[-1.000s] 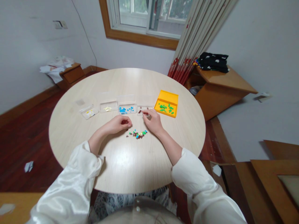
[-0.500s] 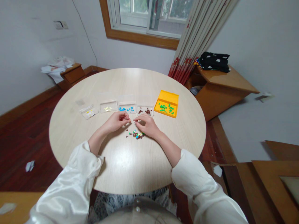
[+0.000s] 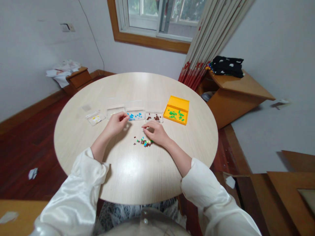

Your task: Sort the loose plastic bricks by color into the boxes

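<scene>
A small heap of mixed coloured bricks (image 3: 145,142) lies on the round wooden table (image 3: 128,177). My right hand (image 3: 155,132) rests at the heap's far right edge, fingers curled in a pinch; what they hold is too small to name. My left hand (image 3: 116,121) reaches forward over the clear tray of pale yellow bits (image 3: 114,110), fingers bunched on something I cannot make out. Behind the heap stand a clear tray of blue bricks (image 3: 135,115), a clear tray of brown bricks (image 3: 154,117) and an orange box of green bricks (image 3: 177,109).
A further clear tray with yellow pieces (image 3: 94,117) sits at the left of the row. Off the table to the right is a wooden cabinet (image 3: 233,91) with dark folded cloth (image 3: 227,65). A low stand with papers (image 3: 72,74) is at the back left.
My right hand came back from the brown-brick tray to the heap. My left hand moved away from the heap, forward and left toward the pale yellow tray.
</scene>
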A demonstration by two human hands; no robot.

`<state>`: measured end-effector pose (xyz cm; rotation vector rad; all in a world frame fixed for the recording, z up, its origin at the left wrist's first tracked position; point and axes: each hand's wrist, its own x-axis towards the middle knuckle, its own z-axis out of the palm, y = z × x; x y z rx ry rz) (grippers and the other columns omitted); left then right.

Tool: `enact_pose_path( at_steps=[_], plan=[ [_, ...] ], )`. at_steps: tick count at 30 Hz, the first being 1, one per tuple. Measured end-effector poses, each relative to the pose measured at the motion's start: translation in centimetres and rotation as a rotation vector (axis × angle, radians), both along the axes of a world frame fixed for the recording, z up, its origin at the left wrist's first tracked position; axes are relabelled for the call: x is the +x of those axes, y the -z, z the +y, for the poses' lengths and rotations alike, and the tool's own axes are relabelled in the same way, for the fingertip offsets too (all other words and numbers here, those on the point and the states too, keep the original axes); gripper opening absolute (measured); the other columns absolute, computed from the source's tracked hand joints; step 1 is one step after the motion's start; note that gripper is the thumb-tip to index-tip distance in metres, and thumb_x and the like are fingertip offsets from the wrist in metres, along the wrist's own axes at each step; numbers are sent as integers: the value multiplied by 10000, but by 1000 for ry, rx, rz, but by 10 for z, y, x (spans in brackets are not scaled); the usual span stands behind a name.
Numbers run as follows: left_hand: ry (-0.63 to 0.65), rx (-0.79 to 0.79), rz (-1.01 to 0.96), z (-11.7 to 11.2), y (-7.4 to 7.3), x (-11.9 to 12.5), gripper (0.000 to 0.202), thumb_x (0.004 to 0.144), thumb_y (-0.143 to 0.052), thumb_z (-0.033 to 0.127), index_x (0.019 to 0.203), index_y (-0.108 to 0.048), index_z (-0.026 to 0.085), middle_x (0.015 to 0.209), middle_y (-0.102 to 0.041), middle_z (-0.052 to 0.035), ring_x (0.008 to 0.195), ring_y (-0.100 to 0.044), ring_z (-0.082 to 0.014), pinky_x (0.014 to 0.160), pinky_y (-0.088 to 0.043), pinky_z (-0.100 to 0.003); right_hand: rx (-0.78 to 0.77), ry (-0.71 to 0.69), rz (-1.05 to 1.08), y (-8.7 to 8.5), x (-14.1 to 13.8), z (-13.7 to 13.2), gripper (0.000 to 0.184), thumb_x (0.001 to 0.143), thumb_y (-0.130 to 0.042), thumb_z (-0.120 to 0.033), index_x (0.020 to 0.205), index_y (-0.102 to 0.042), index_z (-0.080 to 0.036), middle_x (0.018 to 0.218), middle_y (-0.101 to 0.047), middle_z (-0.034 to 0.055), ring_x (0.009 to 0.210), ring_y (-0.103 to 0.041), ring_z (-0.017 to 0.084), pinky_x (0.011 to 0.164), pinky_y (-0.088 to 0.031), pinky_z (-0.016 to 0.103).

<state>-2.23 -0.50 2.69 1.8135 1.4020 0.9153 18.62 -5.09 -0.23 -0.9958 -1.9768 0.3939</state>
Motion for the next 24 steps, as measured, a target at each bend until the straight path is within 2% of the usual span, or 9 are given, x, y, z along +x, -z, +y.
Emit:
enact_pose_path(
  at_steps=[4, 7, 9, 13, 18, 24],
  plan=[
    [-349, 194, 138, 10, -10, -29, 140, 804, -485, 276, 744, -557, 172, 714, -567, -19, 669, -495, -153, 661, -369, -286, 2, -20, 9, -1, -3, -2, 102, 813, -583, -157, 810, -678, -193, 805, -699, 39, 803, -603, 165, 796, -457, 330],
    [-561, 210, 245, 12, -17, -53, 132, 805, -463, 236, 771, -567, 161, 802, -604, -52, 727, -525, -178, 750, -395, -328, -21, -65, -21, -2, -10, -6, 101, 818, -585, -154, 826, -679, -189, 823, -696, 41, 824, -596, 163, 813, -450, 333],
    [-624, 180, 298, 13, -17, -66, 112, 790, -473, 210, 766, -571, 162, 835, -622, -69, 794, -552, -203, 805, -401, -349, -46, -95, -59, -3, -15, -10, 113, 828, -578, -150, 844, -683, -189, 842, -692, 45, 845, -586, 162, 825, -446, 332],
    [-694, 118, 341, 16, -9, -83, 84, 743, -485, 159, 693, -547, 184, 792, -618, -79, 857, -578, -236, 862, -403, -374, -85, -115, -178, -4, -25, -16, 136, 838, -571, -144, 883, -692, -186, 889, -680, 56, 887, -562, 169, 838, -424, 334],
    [-710, 96, 334, 22, 3, -94, 89, 681, -484, 126, 652, -530, 196, 699, -572, -64, 800, -567, -251, 803, -403, -399, -102, -56, -263, -5, -28, -18, 131, 866, -569, -206, 879, -692, -166, 905, -673, 71, 895, -542, 184, 817, -395, 336],
    [-718, 12, 324, 21, 3, -95, 100, 647, -504, 102, 660, -543, 193, 656, -530, -42, 766, -540, -235, 757, -388, -371, -129, -62, -255, 0, -26, -12, 128, 870, -573, -175, 860, -700, -173, 871, -669, 56, 869, -541, 166, 814, -387, 314]
  ],
)
